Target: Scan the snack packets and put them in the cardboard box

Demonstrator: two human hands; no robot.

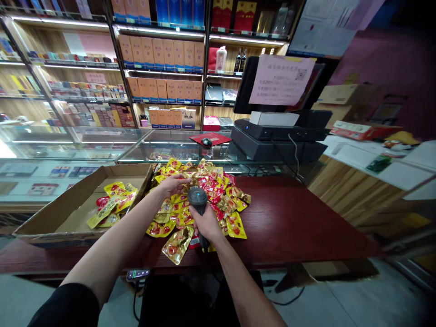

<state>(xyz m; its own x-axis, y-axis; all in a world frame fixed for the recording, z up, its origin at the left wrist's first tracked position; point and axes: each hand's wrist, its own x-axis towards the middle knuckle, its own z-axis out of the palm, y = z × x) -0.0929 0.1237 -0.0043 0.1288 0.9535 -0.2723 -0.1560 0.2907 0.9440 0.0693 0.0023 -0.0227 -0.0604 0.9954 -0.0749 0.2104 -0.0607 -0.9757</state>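
Note:
My right hand point(208, 223) is wrapped round the handle of a black handheld barcode scanner point(197, 196), its head pointing away from me with a small blue light on top. Just left of the scanner head, my left hand point(174, 185) has its fingers closed at the edge of a gold snack packet point(192, 178); the scanner partly covers it. Under both hands spreads a heap of yellow, red and gold snack packets point(235, 225). One gold packet point(177, 245) lies at the heap's near edge.
An open cardboard box point(76, 227) with several packets stands left on the dark red table point(289, 218). Behind are a glass counter point(136, 147), a mouse point(206, 142) on a red mat, and a monitor point(248, 86) with a paper sign. A phone point(138, 274) sits below the table's front edge.

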